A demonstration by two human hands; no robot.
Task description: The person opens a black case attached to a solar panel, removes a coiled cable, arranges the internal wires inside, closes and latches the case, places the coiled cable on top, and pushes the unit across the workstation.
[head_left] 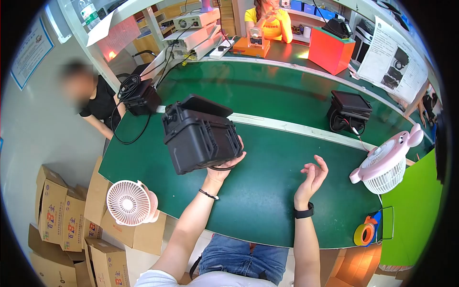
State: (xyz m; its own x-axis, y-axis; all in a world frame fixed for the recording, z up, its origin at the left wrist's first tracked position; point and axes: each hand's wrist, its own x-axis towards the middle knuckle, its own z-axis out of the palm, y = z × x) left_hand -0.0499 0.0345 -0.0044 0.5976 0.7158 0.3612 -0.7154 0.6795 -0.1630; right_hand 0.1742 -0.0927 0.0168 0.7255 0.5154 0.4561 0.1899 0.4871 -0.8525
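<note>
Fingers of the left hand [224, 171] grip a lower corner of the black case [198, 141], tilted above the green table [260, 191]; right hand [312, 181] empty, fingers loosely bent; shell looks stiff, fairly heavy, perhaps slick; best supported beneath, both sides.

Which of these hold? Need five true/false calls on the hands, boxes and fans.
1. The left hand holds a black box above the green table. True.
2. The right hand grips that box too. False: it is raised apart from the box, with nothing visible in it.
3. A second black box stands farther back, right of the held one in the picture. True.
4. Nothing is worn on either wrist. False: a dark watch is on the right, a thin bracelet on the left.
5. An eared fan is at the picture's right, a round fan at its left. True.
</note>
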